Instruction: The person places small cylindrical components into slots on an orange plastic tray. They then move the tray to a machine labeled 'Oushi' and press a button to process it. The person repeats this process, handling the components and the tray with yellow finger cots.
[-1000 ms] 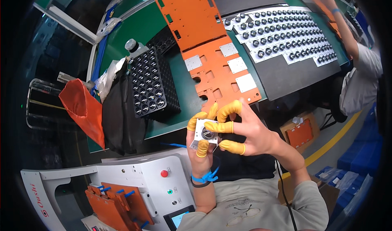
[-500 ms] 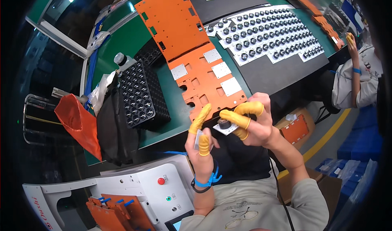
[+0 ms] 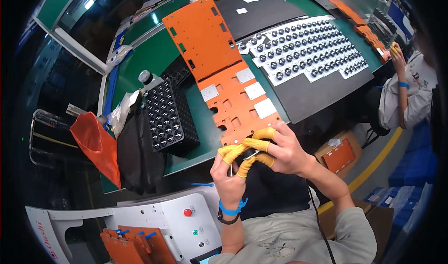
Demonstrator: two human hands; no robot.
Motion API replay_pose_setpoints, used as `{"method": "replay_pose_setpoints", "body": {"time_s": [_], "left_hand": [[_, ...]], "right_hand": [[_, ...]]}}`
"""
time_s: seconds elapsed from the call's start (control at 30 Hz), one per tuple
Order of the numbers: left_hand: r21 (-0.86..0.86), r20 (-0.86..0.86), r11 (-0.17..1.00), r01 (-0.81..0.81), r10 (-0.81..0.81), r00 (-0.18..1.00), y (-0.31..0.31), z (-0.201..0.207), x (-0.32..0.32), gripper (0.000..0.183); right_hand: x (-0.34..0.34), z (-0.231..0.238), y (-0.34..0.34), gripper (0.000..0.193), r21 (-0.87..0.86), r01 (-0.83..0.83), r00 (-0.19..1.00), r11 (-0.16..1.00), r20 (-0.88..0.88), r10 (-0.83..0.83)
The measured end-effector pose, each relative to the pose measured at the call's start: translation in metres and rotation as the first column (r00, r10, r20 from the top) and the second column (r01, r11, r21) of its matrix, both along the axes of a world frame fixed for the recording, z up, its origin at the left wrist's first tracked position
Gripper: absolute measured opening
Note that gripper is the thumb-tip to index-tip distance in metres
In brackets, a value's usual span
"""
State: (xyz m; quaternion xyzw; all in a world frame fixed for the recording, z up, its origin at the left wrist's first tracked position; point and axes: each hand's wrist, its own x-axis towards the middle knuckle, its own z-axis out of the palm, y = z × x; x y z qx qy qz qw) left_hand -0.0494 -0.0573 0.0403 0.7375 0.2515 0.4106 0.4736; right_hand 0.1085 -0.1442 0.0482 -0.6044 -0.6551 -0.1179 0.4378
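Note:
My right hand (image 3: 288, 153), in yellow finger cots, pinches a small white plate with a black round part (image 3: 252, 154) on it. Mostly covered by fingers, this piece is held in front of the orange fixture's near end. My left hand (image 3: 228, 177), also in yellow finger cots, has its fingertips against the same piece. A second thin white plate (image 3: 230, 170) shows edge-on between the left fingers. Just beyond the hands lies the orange fixture (image 3: 233, 106), its lid (image 3: 204, 42) folded back. Several white square plates (image 3: 265, 108) sit in it.
Left of the fixture stands a black tray of round black parts (image 3: 163, 117), with a bottle (image 3: 145, 76) behind. White plates with black round parts (image 3: 303, 51) cover a dark mat (image 3: 322, 91) at right. A white machine (image 3: 177, 217) is at lower left; a co-worker (image 3: 408, 86) sits right.
My hands have come together; the left fingertips now meet the piece in my right hand. The view has shifted slightly, so the table appears lower.

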Motion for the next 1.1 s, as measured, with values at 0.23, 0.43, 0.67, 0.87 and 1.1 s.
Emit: {"method": "replay_pose_setpoints", "body": {"time_s": [0.23,0.43,0.67,0.87,1.1], "left_hand": [[-0.09,-0.026,0.974,-0.209,0.208,0.978,0.03,-0.001,0.019,0.024],[0.186,-0.304,0.925,-0.332,0.376,0.875,0.063,0.007,0.042,0.029],[0.376,-0.464,0.827,-0.418,0.558,0.688,0.086,0.0,0.056,0.034],[0.412,-0.49,0.811,-0.416,0.582,0.649,0.089,-0.014,0.063,0.034],[0.307,-0.573,0.838,-0.451,0.541,0.616,0.091,-0.009,0.074,0.036]], "right_hand": [[0.017,-0.016,-0.032,0.028,0.123,0.097,0.954,0.988,-0.295,-0.057],[0.022,-0.058,-0.062,0.074,0.138,0.135,0.87,0.981,-0.49,-0.051],[0.006,-0.1,-0.095,0.075,0.037,0.255,0.699,0.966,-0.698,-0.157],[-0.006,-0.12,-0.11,0.093,-0.062,0.182,0.586,0.981,-0.794,-0.159],[-0.02,-0.127,-0.108,0.084,-0.079,0.105,0.492,0.991,-0.862,-0.121]]}}
